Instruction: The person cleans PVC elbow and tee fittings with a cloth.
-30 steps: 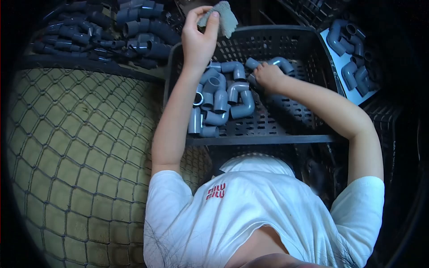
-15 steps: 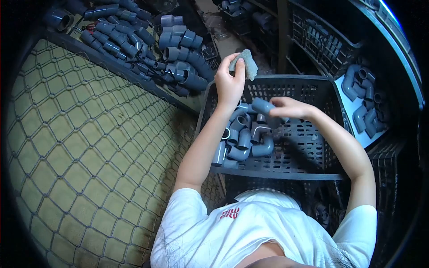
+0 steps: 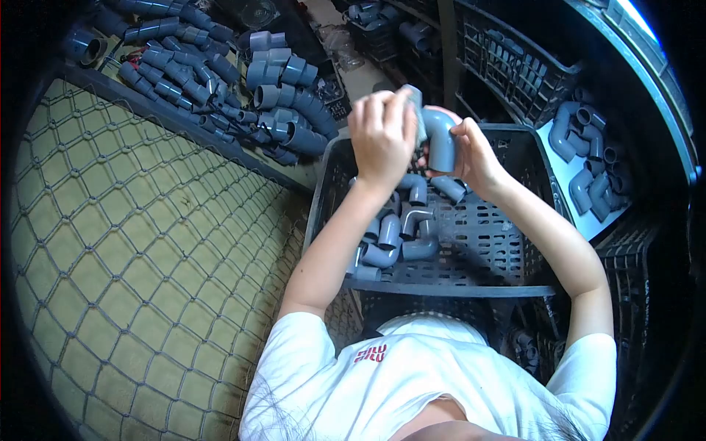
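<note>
My right hand (image 3: 478,158) grips a grey plastic pipe elbow (image 3: 441,141) above the far side of a black crate. Closed on a pale grey-green cloth (image 3: 417,103), my left hand (image 3: 382,136) presses it against the elbow's left side. Part of the cloth is hidden behind the left fingers. Below, several more grey pipe elbows (image 3: 382,255) lie loosely in the left half of the perforated crate (image 3: 456,289).
Wire mesh (image 3: 162,242) covers a surface on the left. Beyond it are heaped grey pipe fittings (image 3: 276,73). On the right, several elbows rest on a white board (image 3: 581,198), beneath another black crate (image 3: 515,66).
My right hand has lifted an elbow out of the crate and up to my left hand. The cloth now meets the elbow. The view has shifted slightly.
</note>
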